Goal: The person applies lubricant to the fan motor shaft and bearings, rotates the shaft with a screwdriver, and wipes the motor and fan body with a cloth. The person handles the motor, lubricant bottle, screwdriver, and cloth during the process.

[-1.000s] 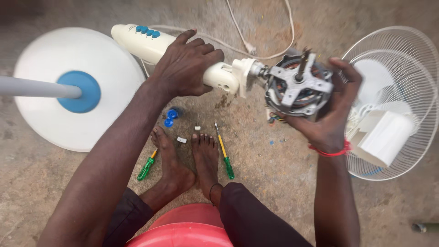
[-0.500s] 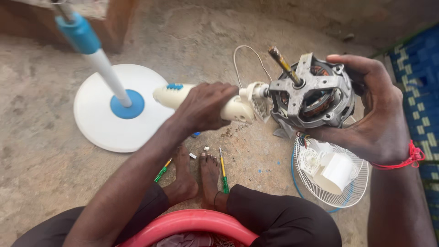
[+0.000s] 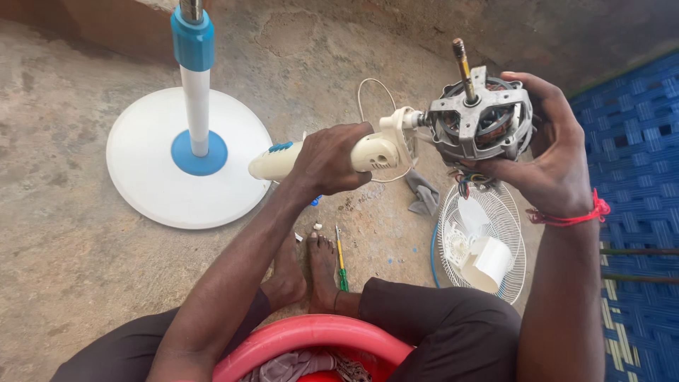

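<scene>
My left hand (image 3: 331, 157) has its fingers curled tight around the cream plastic fan neck with blue buttons (image 3: 368, 151), held level above the concrete floor (image 3: 64, 247). My right hand (image 3: 544, 152) cups the bare metal fan motor (image 3: 475, 122), fingers wrapped over its back, shaft tilted upward. Between my knees sits a red plastic basin (image 3: 304, 336) with grey cloth inside. A white wire fan guard (image 3: 511, 233) lies on the floor and carries white plastic pieces.

Soft, even daylight fills the scene, bright without harshness. Shadows are faint and diffuse: a pale one lies under the white round base (image 3: 185, 189) on the concrete floor (image 3: 64, 240), and the top corners fall into darker shade. There is no strong glare; the metal motor (image 3: 481, 120) carries only mild highlights. Focus is sharp in the centre, with slight wide-angle stretching toward the edges.
</scene>
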